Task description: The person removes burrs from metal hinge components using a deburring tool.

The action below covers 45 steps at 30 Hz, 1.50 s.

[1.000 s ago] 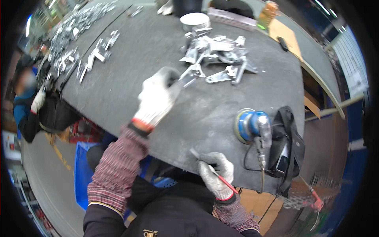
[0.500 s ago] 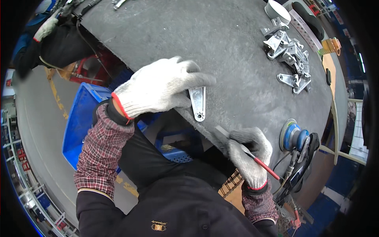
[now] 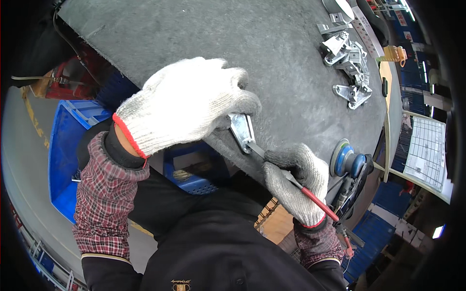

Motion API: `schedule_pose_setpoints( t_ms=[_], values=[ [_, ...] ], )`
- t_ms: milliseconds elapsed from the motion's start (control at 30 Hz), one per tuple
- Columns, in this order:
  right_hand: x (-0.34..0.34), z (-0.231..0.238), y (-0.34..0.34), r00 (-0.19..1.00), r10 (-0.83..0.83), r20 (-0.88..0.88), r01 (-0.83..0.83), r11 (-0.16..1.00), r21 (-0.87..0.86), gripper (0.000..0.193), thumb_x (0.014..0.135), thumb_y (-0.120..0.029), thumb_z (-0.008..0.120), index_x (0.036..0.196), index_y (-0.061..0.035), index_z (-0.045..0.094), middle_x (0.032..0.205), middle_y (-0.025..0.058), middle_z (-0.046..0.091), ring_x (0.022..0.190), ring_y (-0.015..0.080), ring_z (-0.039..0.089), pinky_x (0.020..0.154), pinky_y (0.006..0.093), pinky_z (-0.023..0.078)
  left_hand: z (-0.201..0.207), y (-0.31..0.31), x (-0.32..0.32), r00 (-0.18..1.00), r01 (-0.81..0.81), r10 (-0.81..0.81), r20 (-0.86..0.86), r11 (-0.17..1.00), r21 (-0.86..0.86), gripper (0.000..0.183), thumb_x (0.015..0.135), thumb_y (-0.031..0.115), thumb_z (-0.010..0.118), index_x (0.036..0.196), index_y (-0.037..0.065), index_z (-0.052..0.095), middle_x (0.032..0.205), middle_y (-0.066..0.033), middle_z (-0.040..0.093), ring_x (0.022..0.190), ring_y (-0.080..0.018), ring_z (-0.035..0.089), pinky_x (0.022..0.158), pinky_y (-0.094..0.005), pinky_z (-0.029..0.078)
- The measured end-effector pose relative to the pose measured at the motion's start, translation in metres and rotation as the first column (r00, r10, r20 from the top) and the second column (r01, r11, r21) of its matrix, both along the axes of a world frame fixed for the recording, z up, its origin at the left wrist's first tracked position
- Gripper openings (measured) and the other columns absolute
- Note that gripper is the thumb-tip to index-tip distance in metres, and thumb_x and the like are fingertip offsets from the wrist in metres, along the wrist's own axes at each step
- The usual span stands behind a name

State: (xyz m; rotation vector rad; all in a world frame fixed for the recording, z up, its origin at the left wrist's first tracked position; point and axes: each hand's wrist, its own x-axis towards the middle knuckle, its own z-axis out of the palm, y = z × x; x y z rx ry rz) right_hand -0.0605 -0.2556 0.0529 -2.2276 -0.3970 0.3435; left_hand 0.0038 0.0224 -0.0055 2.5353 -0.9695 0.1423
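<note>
My left hand (image 3: 189, 104), in a white knit glove with a red cuff edge, is closed on a silver metal bracket (image 3: 241, 130) by the near edge of the dark table. The bracket's narrow end, with a round hole, points toward me. Closed too, my gloved right hand (image 3: 298, 179) grips a file (image 3: 319, 203) with a red handle. Its flat grey blade sticks out past the fingers, and the tip meets the bracket's narrow end. My left fingers hide the bracket's wide end.
Several silver brackets (image 3: 357, 60) lie piled at the table's (image 3: 281, 53) far right. A blue disc sander (image 3: 347, 161) rests at the right edge, with a hose. A blue bin (image 3: 60, 160) stands on the floor at the left. A yellowish bottle (image 3: 393, 54) is beyond the brackets.
My right hand has moved up and left relative to the bracket, bringing the file's tip from apart onto its narrow end. The bracket has tilted in my left hand, and the view has shifted.
</note>
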Motion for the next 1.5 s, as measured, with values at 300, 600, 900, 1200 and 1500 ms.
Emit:
schedule_pose_setpoints(
  t_ms=[300,600,900,1200,1500],
  values=[
    [0.006,0.011,0.004,0.993,0.1,0.061,-0.093,0.989,-0.111,0.022,0.089,-0.007,0.089,0.11,-0.0054,0.081,0.089,0.0131,0.078,0.076,0.0295,0.082,0.068,0.0372,0.063,0.015,-0.009,0.003,0.98,-0.049,0.045,-0.192,0.999,-0.019,0.037,0.082,0.028,0.091,0.118,0.025,0.084,0.109,-0.0055,0.068,0.111,-0.0303,0.072,0.092,-0.0457,0.062],
    [0.019,0.018,0.006,0.99,0.139,-0.03,-0.141,0.983,-0.116,0.019,0.092,-0.007,0.084,0.111,-0.0063,0.08,0.087,0.0138,0.077,0.074,0.031,0.08,0.069,0.0374,0.063,0.01,-0.01,0.001,0.99,-0.068,0.061,-0.129,0.996,-0.052,0.035,0.083,0.025,0.09,0.117,0.024,0.083,0.11,-0.0056,0.068,0.111,-0.0308,0.072,0.093,-0.0453,0.061],
    [0.017,0.02,0.007,0.996,0.051,-0.076,-0.061,0.989,-0.132,0.021,0.092,-0.008,0.083,0.112,-0.0056,0.08,0.089,0.0143,0.079,0.078,0.0296,0.082,0.073,0.0377,0.064,0.009,-0.012,-0.001,0.993,-0.059,0.053,-0.109,0.997,-0.049,0.032,0.084,0.025,0.089,0.116,0.024,0.083,0.11,-0.0057,0.069,0.11,-0.0309,0.073,0.093,-0.0448,0.061],
    [0.016,0.016,0.005,0.997,0.036,-0.072,-0.043,0.995,-0.095,0.018,0.092,-0.006,0.082,0.11,-0.0053,0.079,0.09,0.0151,0.079,0.08,0.03,0.082,0.074,0.0378,0.064,0.009,-0.014,-0.001,0.99,-0.074,0.07,-0.119,0.997,-0.023,0.034,0.084,0.026,0.091,0.117,0.024,0.083,0.111,-0.0054,0.069,0.11,-0.0298,0.072,0.094,-0.0447,0.062],
    [0.032,0.014,0.014,0.995,0.023,-0.093,-0.023,1.0,-0.004,0.019,0.097,-0.011,0.082,0.113,-0.0026,0.078,0.095,0.0157,0.082,0.087,0.0279,0.085,0.08,0.0365,0.065,0.009,-0.009,0.004,0.988,-0.022,0.014,-0.156,0.999,-0.05,0.035,0.083,0.028,0.091,0.117,0.022,0.083,0.11,-0.0062,0.069,0.111,-0.0313,0.073,0.094,-0.0459,0.061]
  ],
)
